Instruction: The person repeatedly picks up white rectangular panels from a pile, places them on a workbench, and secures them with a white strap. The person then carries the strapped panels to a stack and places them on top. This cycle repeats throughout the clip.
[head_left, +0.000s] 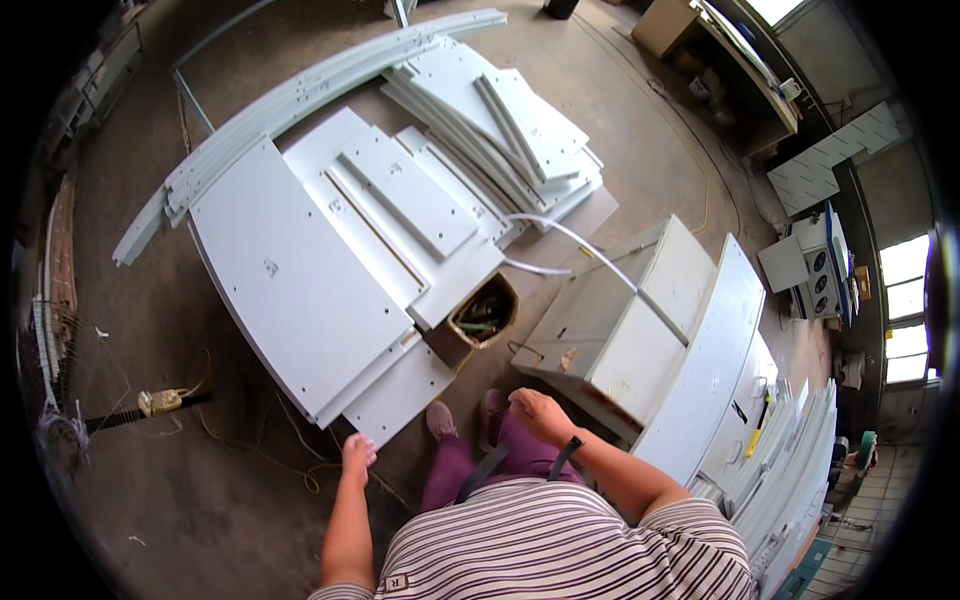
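1. The white panel [300, 290] lies flat on the concrete floor [150, 500]; its near corner sits just beside the left hand [357, 452].
2. Left hand: released, grasping nothing.
3. Right hand [540, 413]: loosely curled, empty, hovering near the white cabinet [620, 340].
4. A brown box [480, 318] of parts stands between panel and cabinet.
5. More white boards [500, 130] are stacked farther off.

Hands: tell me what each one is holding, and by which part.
Nothing is held. The left hand hangs open near the corner of a white panel on the floor; the right hand hovers loosely curled beside the white cabinet.
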